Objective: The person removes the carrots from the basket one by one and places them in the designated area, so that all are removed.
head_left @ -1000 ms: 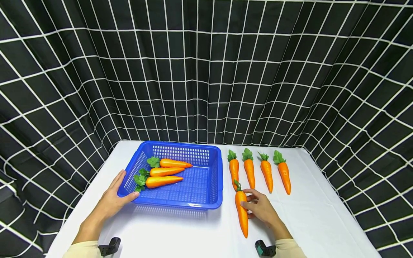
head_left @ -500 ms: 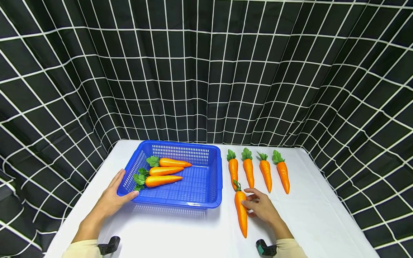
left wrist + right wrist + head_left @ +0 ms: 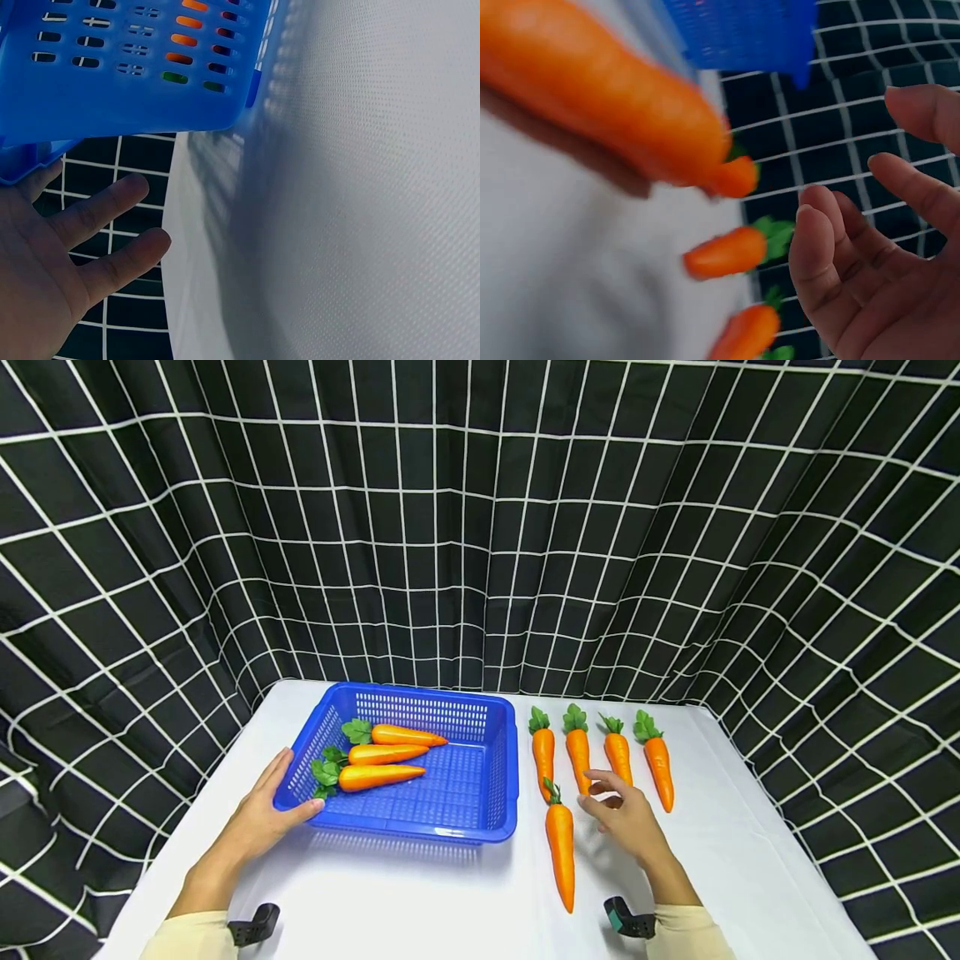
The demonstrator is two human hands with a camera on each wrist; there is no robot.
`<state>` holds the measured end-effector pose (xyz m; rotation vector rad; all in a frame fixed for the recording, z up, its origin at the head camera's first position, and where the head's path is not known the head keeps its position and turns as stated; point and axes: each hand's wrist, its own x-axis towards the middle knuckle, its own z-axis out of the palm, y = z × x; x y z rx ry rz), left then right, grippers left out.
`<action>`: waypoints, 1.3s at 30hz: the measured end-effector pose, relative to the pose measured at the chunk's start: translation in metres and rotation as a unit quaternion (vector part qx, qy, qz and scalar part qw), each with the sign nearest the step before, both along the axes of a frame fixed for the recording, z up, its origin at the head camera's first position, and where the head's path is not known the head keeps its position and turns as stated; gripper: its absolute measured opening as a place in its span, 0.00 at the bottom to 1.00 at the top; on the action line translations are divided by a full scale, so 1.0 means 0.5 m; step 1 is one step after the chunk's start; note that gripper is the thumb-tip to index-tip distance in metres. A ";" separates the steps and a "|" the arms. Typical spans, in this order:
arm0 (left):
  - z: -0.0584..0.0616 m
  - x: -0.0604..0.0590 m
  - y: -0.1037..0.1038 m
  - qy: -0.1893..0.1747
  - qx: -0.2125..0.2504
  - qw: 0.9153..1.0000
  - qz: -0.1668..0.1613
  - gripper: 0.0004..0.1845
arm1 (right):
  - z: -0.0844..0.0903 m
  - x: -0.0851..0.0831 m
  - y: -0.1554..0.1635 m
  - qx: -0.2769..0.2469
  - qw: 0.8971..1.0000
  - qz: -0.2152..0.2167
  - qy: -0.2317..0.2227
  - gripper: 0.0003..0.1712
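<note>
Right hand (image 3: pixel 626 818) hovers loose-fingered beside a lone carrot (image 3: pixel 561 852).
Left hand (image 3: pixel 262 814), fingers straight, rests on the blue basket (image 3: pixel 450 835); four carrots (image 3: pixel 600 756) lined up behind.

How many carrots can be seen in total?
8: three carrots in the blue basket, four in a row on the table, one nearer, beside the right hand.

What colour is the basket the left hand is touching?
Blue, with perforated walls: the basket, clearest in the head view, left hand at its corner.

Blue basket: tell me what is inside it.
The blue basket holds three carrots lying side by side, leaves toward the left hand. The near wall hides a strip of its floor.
</note>
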<state>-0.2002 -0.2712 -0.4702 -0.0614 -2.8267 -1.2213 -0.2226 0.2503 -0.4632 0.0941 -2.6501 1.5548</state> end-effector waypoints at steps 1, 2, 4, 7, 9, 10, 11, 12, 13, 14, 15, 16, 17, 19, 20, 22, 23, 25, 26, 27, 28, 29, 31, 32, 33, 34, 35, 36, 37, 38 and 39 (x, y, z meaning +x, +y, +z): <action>0.001 0.000 0.000 -0.001 0.001 1.000 0.000 0.56 | 0.010 0.000 -0.002 0.004 1.000 0.001 0.010 0.23; 0.001 0.000 0.000 -0.002 0.001 1.000 0.001 0.56 | 0.021 0.001 -0.004 0.008 1.000 0.001 0.019 0.23; 0.001 0.000 0.000 -0.003 0.001 1.000 0.002 0.56 | 0.042 0.004 -0.009 0.009 0.999 0.008 0.044 0.23; 0.000 -0.001 -0.001 -0.003 -0.001 1.000 0.002 0.56 | 0.073 0.009 -0.017 0.003 0.996 0.028 0.084 0.23; 0.000 -0.001 0.000 -0.003 0.000 1.000 0.001 0.56 | 0.096 0.013 -0.022 -0.002 0.993 0.043 0.113 0.22; 0.000 -0.001 0.000 -0.003 0.000 1.000 0.000 0.56 | 0.108 0.015 -0.024 -0.007 0.991 0.053 0.126 0.22; 0.000 -0.001 0.000 -0.003 0.001 1.000 0.000 0.56 | 0.120 0.017 -0.027 -0.008 0.988 0.062 0.140 0.22; 0.000 -0.001 -0.001 -0.003 0.001 1.000 0.001 0.57 | 0.132 0.019 -0.030 -0.008 0.985 0.073 0.154 0.22; 0.000 0.000 -0.001 -0.004 0.001 1.000 0.001 0.57 | 0.144 0.021 -0.032 -0.009 0.982 0.083 0.167 0.22; 0.000 0.000 -0.001 -0.005 0.002 1.000 0.001 0.57 | 0.156 0.023 -0.034 -0.011 0.979 0.094 0.180 0.23; 0.000 0.000 -0.001 -0.006 0.002 1.000 0.001 0.57 | 0.168 0.025 -0.036 -0.015 0.975 0.105 0.193 0.23; 0.000 0.001 -0.001 -0.007 0.002 1.000 0.002 0.57 | 0.178 0.025 -0.037 -0.017 0.971 0.118 0.208 0.24; 0.001 0.001 -0.001 -0.008 0.001 1.000 0.002 0.57 | 0.189 0.026 -0.039 -0.021 0.966 0.130 0.223 0.25; 0.002 0.001 -0.001 -0.009 0.003 1.000 0.002 0.57 | 0.213 0.028 -0.044 -0.030 0.956 0.151 0.249 0.26; 0.002 0.000 -0.002 -0.008 0.003 1.000 0.001 0.57 | 0.225 0.029 -0.048 -0.037 0.952 0.160 0.259 0.27; 0.003 0.000 -0.001 -0.007 0.004 1.000 0.001 0.57 | 0.247 0.029 -0.054 -0.042 0.942 0.177 0.284 0.28; 0.003 -0.001 -0.001 -0.007 0.005 1.000 0.000 0.57 | 0.259 0.031 -0.059 -0.043 0.937 0.183 0.295 0.28; 0.002 -0.001 -0.001 -0.005 0.006 1.000 -0.001 0.57 | 0.281 0.032 -0.068 -0.049 0.929 0.194 0.313 0.28; 0.002 -0.001 -0.001 -0.005 0.007 1.000 -0.002 0.57 | 0.291 0.032 -0.072 -0.052 0.923 0.200 0.324 0.29; 0.001 -0.001 0.000 -0.004 0.007 1.000 -0.003 0.57 | 0.300 0.032 -0.077 -0.055 0.917 0.209 0.336 0.29; 0.000 -0.001 0.000 -0.003 0.007 1.000 -0.003 0.57 | 0.309 0.031 -0.081 -0.060 0.912 0.217 0.344 0.29; -0.001 -0.001 0.000 -0.003 0.007 1.000 -0.003 0.57 | 0.317 0.031 -0.085 -0.067 0.906 0.227 0.352 0.29; -0.003 -0.001 -0.001 0.000 0.006 1.000 -0.004 0.57 | 0.331 0.030 -0.092 -0.082 0.894 0.245 0.365 0.29; -0.004 -0.001 -0.001 0.002 0.005 1.000 -0.004 0.57 | 0.338 0.030 -0.096 -0.089 0.889 0.253 0.371 0.28; -0.004 -0.002 -0.002 0.003 0.004 1.000 -0.005 0.57 | 0.345 0.030 -0.100 -0.097 0.884 0.261 0.375 0.28; -0.005 -0.002 -0.002 0.003 0.003 1.000 -0.005 0.56 | 0.352 0.031 -0.103 -0.104 0.879 0.269 0.379 0.27; -0.005 -0.002 -0.003 0.004 0.003 1.000 -0.005 0.56 | 0.359 0.031 -0.107 -0.112 0.874 0.277 0.383 0.26; -0.006 -0.003 -0.003 0.006 0.002 1.000 -0.005 0.56 | 0.367 0.032 -0.112 -0.119 0.869 0.284 0.388 0.24; -0.006 -0.003 -0.004 0.006 0.004 1.000 -0.005 0.56 | 0.374 0.033 -0.117 -0.128 0.863 0.292 0.392 0.22; -0.005 -0.003 -0.004 0.007 0.004 1.000 -0.004 0.56 | 0.381 0.033 -0.122 -0.135 0.858 0.300 0.396 0.21; -0.005 -0.003 -0.004 0.007 0.005 1.000 -0.004 0.56 | 0.388 0.034 -0.126 -0.140 0.853 0.308 0.399 0.20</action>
